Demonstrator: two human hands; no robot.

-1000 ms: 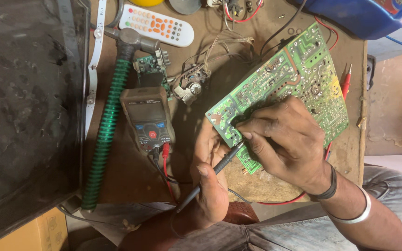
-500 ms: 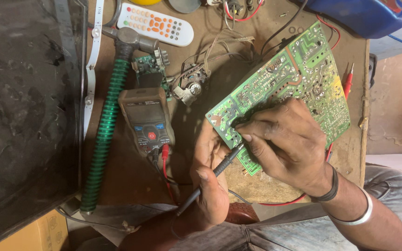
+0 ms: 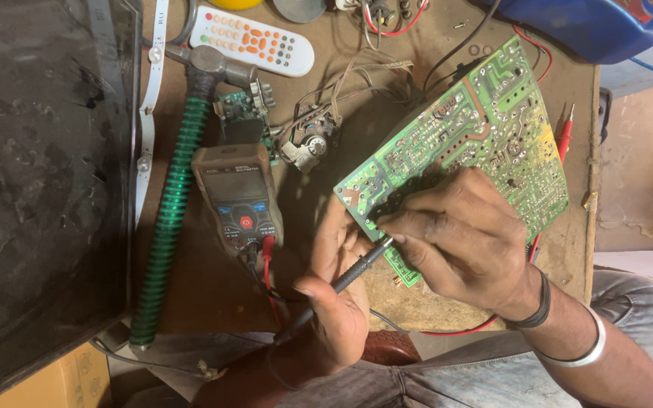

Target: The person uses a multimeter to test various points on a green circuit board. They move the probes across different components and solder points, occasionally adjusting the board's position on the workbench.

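1. A green circuit board (image 3: 485, 128) is seen lying solder side up on the brown workbench (image 3: 205, 279), tilted across its right half.
2. The left hand (image 3: 338, 302) is closed around a black test probe (image 3: 341, 278), whose tip is pressed to the near corner of the board.
3. The right hand (image 3: 462, 234) is laid over the board's lower edge, its fingers (image 3: 410, 219) pinched together at the same corner; whether a second probe is held under them cannot be told.
4. A brown digital multimeter (image 3: 237, 200) is placed just left of the hands, with black and red leads plugged in at its base.
5. The step in hand is judged to be the probing of solder points.
6. For the next move, a steady tip is called for, so that neighbouring joints are not bridged.
7. A green ribbed hose (image 3: 166, 234), a white remote control (image 3: 255, 41) and a dark flat panel (image 3: 39, 189) are left lying nearby.
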